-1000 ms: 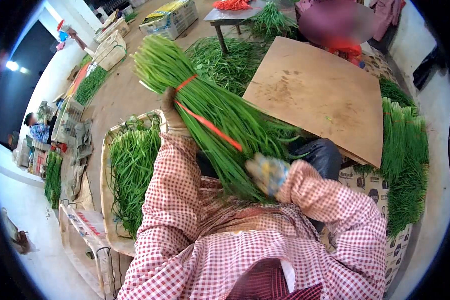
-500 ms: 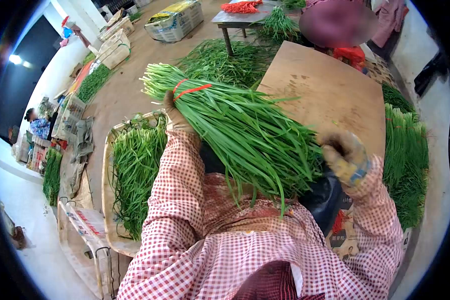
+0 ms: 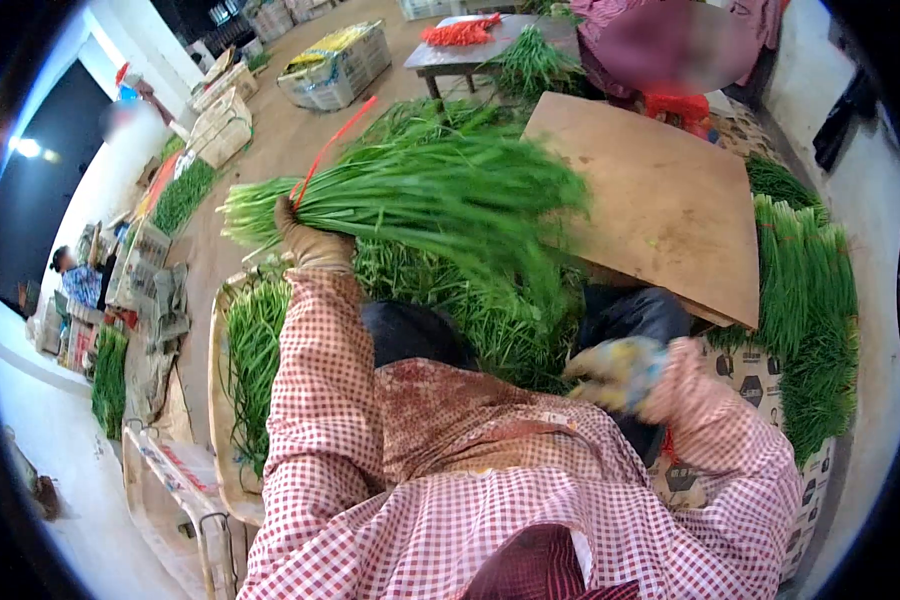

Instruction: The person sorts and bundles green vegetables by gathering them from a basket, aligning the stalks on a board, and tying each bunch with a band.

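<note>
My left hand [image 3: 313,245], in a brown work glove, grips a bunch of green chives [image 3: 420,190] near its pale cut ends. A red tie [image 3: 322,150] circles the bunch there, one end sticking up. The leafy tips are blurred and spread right toward the board. My right hand [image 3: 615,375], in a stained yellowish glove, is over my right thigh, apart from the bunch. Its fingers point left, slightly apart, with nothing visible in them. Loose chives [image 3: 515,335] lie below the bunch, between my knees.
A brown board [image 3: 650,190] stands ahead to the right. A crate of chives [image 3: 255,350] is at my left. Stacked bunches [image 3: 805,290] line the right side. Beyond, a low table [image 3: 455,62] carries red ties [image 3: 460,30]; a person in purple [image 3: 610,35] sits nearby.
My left hand has swung the bunch left and leveled it, its leaves lifting off my lap. My right hand has come down and left toward my thigh.
</note>
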Demonstrator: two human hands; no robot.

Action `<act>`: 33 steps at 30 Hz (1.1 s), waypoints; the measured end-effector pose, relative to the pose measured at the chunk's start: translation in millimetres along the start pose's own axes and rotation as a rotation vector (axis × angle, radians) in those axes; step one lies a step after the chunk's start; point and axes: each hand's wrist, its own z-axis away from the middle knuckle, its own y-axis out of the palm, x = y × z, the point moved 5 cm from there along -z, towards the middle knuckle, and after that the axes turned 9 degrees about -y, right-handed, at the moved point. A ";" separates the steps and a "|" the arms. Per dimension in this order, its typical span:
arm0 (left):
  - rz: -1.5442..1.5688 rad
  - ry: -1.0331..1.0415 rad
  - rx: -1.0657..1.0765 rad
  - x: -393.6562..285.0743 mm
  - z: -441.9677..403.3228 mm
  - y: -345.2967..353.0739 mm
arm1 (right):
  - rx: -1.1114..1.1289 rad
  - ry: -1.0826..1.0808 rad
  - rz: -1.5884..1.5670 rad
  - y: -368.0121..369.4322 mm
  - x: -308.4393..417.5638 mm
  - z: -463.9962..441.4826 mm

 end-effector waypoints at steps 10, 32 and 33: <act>-0.184 -0.085 0.386 126.5 82.0 207.8 | -1.341 0.007 1.050 -159.1 71.1 105.9; -0.462 -1.176 1.059 393.8 347.5 201.4 | -1.197 0.540 -0.105 -26.5 -9.8 285.5; -0.493 -1.165 1.060 408.1 340.5 189.9 | -1.401 0.348 -0.379 -13.3 -10.8 295.4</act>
